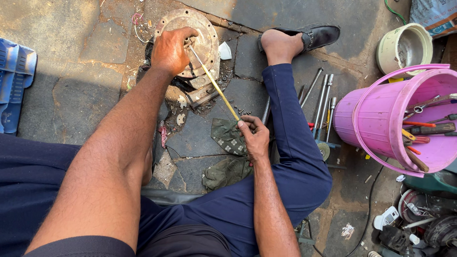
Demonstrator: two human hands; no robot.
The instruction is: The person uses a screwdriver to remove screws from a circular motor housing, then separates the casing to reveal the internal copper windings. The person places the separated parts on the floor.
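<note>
So there's a round metal plate (200, 40) sitting on the cracked stone floor (81, 81), with a long yellow-handled rod (216, 85) running from it back toward the person. The left hand (170, 50) is clamped down on the plate's top, and the right hand (254, 138) is closed around the rod's near end, right over a green rag (227, 135). Off to the right there's loose steel tools (321, 102) and a pink bucket (376, 119) stuffed with more.
</note>
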